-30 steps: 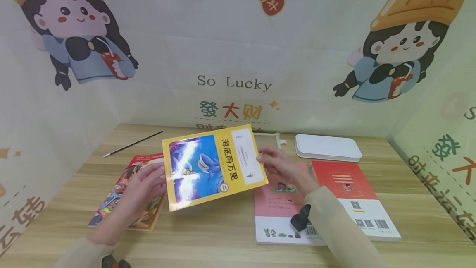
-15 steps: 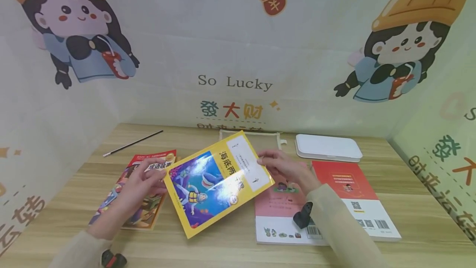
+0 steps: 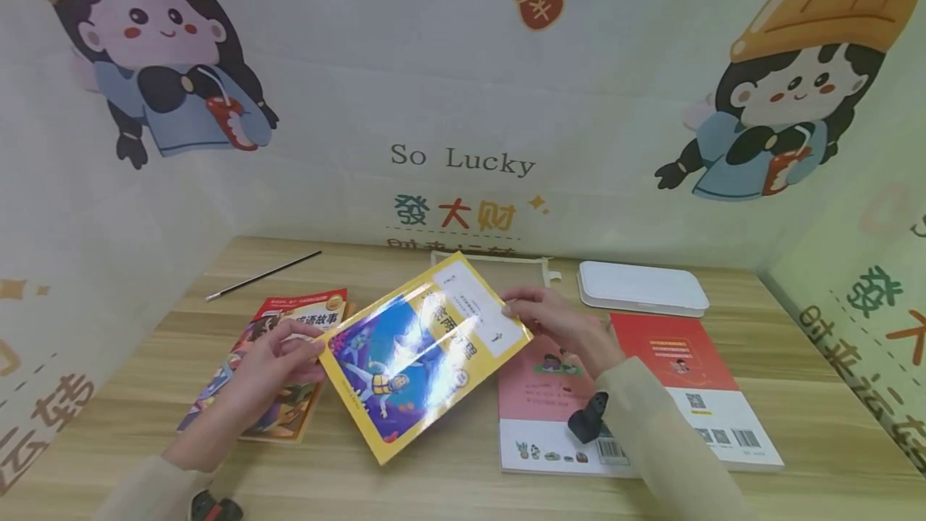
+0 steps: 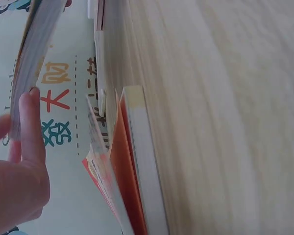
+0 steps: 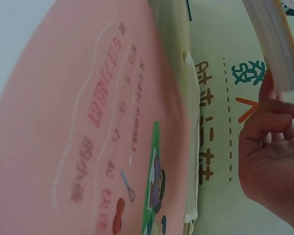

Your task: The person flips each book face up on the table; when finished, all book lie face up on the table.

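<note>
Both hands hold a yellow picture book (image 3: 412, 368) tilted above the table, its glossy cover with an undersea scene and a shark facing up. The left hand (image 3: 278, 356) pinches its left corner between thumb and fingers; in the left wrist view, that hand (image 4: 19, 181) grips the page edges. At the opposite edge, the right hand (image 3: 560, 324) holds on with thumb and fingers. Seen from the right wrist, the book's pages (image 5: 274, 44) rise over the curled fingers. Beneath the left forearm lies a colourful red-topped book (image 3: 289, 404), and under the right one a pink-and-white book (image 3: 538, 392).
A red-and-white book (image 3: 676, 352) lies beside the pink one. Behind it sits a white case (image 3: 644, 288). A pale-edged pouch (image 3: 506, 270) lies at the back, and a thin black stick (image 3: 268, 274) at the back left. A printed cloth (image 3: 463, 103) encloses the wooden table (image 3: 419, 493).
The yellow book has turned counterclockwise and its lower corner has dropped, uncovering more of the red-topped book and the pouch. The left hand moved slightly down; both hands keep their hold.
</note>
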Motion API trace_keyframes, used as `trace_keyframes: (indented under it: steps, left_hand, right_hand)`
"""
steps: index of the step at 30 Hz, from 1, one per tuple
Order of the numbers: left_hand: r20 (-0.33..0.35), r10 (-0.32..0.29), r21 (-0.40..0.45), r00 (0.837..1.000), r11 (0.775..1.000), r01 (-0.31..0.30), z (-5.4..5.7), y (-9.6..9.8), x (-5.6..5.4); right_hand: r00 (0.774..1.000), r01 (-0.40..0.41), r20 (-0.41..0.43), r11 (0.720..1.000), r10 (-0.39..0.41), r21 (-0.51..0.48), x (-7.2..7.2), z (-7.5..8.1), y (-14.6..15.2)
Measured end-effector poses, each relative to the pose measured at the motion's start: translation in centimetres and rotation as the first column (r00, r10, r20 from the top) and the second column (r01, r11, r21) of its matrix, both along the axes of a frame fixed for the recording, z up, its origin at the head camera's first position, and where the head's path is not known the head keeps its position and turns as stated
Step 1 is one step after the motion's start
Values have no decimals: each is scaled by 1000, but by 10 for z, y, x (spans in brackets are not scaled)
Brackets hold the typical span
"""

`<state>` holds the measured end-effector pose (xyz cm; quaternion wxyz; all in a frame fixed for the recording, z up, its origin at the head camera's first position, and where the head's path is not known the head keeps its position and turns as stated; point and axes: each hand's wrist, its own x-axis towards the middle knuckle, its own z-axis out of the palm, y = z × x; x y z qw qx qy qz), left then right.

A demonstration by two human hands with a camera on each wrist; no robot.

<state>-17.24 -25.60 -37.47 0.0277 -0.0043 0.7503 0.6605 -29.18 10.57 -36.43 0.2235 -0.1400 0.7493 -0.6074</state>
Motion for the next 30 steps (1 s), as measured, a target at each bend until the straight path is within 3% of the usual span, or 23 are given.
trace_keyframes:
  steps: [2,6,12,18,20,24,26,30]
  left_hand:
    - [-6,-53,8,999,999,53,-1,-1,1]
    - [-13,-156,-55,988,986,155,-3,-3,5]
    - [-25,-303,-147,953,944,296,-4,-4,11]
    - [-42,-498,-154,866,860,486,-6,-8,18]
    - [-51,-546,-144,836,833,535,-7,-8,19]
    - [-48,-595,-132,802,800,585,-9,-8,23]
    - [-36,-602,-148,798,793,591,-10,-9,24]
    - [27,-575,-185,818,801,569,-11,-8,26]
  right_hand:
    - [1000,21,5,1000,-21,-2,0,0,-2]
    - [997,75,5,997,-75,16,-2,1,-7]
    - [995,97,-27,995,-96,26,-9,1,-17]
    - [990,133,-40,991,-132,18,-18,-6,-34]
    - [986,163,-56,985,-159,64,-19,-7,-41]
    - [984,171,-85,971,-159,167,-23,-9,-51]
    - [987,150,-96,967,-132,207,-26,-11,-55]
    - [988,123,-122,958,-94,259,-29,-17,-61]
